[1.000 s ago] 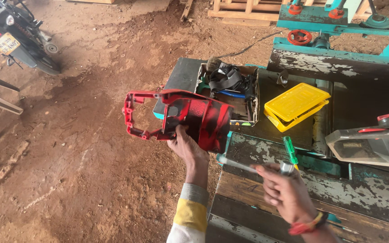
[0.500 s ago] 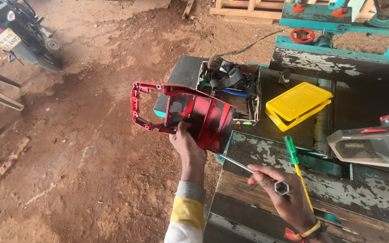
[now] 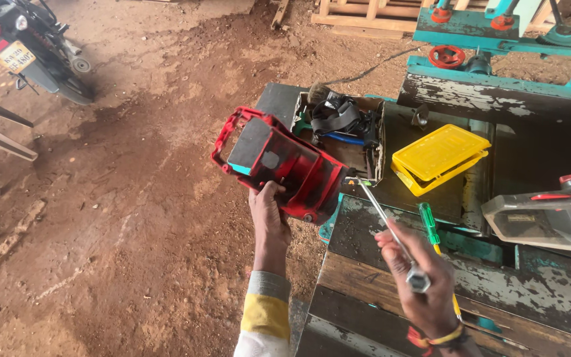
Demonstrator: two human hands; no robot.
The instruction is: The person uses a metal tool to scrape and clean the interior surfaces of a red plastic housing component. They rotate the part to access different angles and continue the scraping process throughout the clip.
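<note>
My left hand [image 3: 269, 215] grips a red plastic machine housing [image 3: 279, 162] with a handle loop, held up over the dirt floor beside a workbench. My right hand [image 3: 419, 274] holds a long metal socket driver [image 3: 383, 215]; its tip touches the right edge of the housing. A green-handled screwdriver [image 3: 429, 225] lies on the bench just beyond my right hand.
A worn green-painted wooden workbench [image 3: 497, 277] carries a yellow plastic case [image 3: 439, 157], a box of tools and straps [image 3: 342, 122], and a grey power tool [image 3: 550, 215] at right. A motorcycle [image 3: 24, 49] stands at top left. Wooden pallets lie at the top.
My left hand has raised and tilted the red housing a little. My right hand swung the socket driver up so its tip now meets the housing's edge.
</note>
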